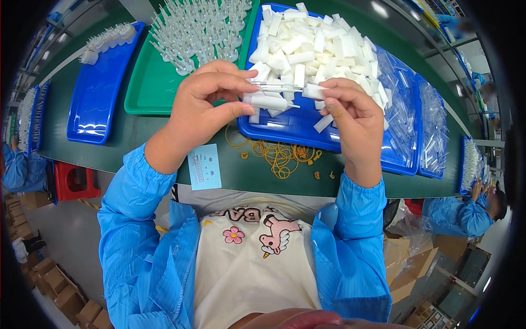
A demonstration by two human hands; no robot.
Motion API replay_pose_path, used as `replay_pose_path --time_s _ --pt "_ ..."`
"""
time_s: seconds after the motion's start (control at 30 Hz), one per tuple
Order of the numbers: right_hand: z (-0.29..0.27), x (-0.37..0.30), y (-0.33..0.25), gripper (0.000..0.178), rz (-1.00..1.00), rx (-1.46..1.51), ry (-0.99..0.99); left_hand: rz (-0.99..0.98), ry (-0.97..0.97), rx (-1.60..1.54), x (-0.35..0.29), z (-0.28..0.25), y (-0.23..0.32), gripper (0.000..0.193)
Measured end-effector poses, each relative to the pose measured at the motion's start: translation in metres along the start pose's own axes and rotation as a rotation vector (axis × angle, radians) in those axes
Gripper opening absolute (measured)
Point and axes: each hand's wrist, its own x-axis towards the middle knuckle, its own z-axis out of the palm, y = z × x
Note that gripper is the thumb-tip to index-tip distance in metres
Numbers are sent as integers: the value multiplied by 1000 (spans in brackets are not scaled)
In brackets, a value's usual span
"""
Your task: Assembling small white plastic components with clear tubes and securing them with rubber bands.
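Above the near side of a blue tray (290,138), my two hands face each other. My left hand (204,101) is closed, with thumb and fingertips pinching white plastic pieces (268,102) that carry thin rods pointing right. My right hand (357,118) is closed on a small white foam block (313,91), held close to the rod ends. Whether block and rods touch, I cannot tell. A large pile of similar white foam blocks (315,46) fills the tray behind the hands.
Left of the pile, a green tray (143,93) holds many upright white rodded pieces. Farther left is another blue tray (90,104). Clear plastic sleeves (397,98) lie at right. Yellow rubber bands (282,156) and a light blue card (204,167) lie nearby. Co-workers' sleeves show at both sides.
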Motion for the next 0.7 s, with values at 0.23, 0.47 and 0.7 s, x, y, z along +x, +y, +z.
replay_pose_path --time_s 0.23,0.47,0.7 --pt "5 -3 -1 22 86 116 -56 30 -16 52 1 1 2 30" --pt "9 -4 -7 26 158 135 -90 79 -64 142 2 1 4 29" --pt "27 -10 -2 22 24 -11 -226 82 -208 337 4 9 13 34"
